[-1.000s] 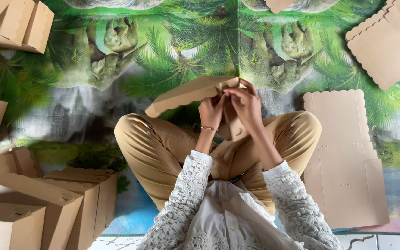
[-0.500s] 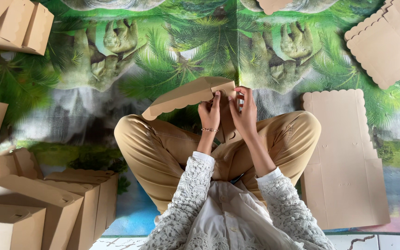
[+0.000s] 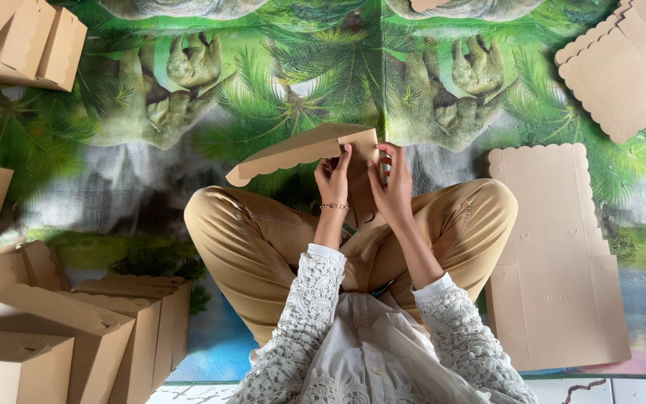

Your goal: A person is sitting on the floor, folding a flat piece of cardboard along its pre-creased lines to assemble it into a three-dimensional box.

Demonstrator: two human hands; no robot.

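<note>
**Half-folded carton held at one corner, with little to steady it**

At the bottom of the frame the person sits cross-legged in tan trousers and a white lace top. Just above the knees, at frame centre, both hands grasp one end of a brown cardboard box blank [image 3: 304, 152]. The left hand [image 3: 332, 178] pinches its near edge with fingers curled up against the panel, and the right hand [image 3: 392, 183] grips the corner beside it, thumb and fingers closed on a tab. The rest of the blank juts out unsupported toward the left, scalloped edge hanging free, so it looks likely to sag or twist, and a tab pressed off-line could crease or tear.

At lower left stands a row of folded boxes [image 3: 76, 337]. At right lies a flat blank [image 3: 551, 254], close by the knee, where a shifting leg might scuff it. Farther off, more flat blanks [image 3: 626, 67] lie at upper right and folded boxes [image 3: 28, 41] at upper left, all on a jungle-print mat [image 3: 278, 97].
</note>
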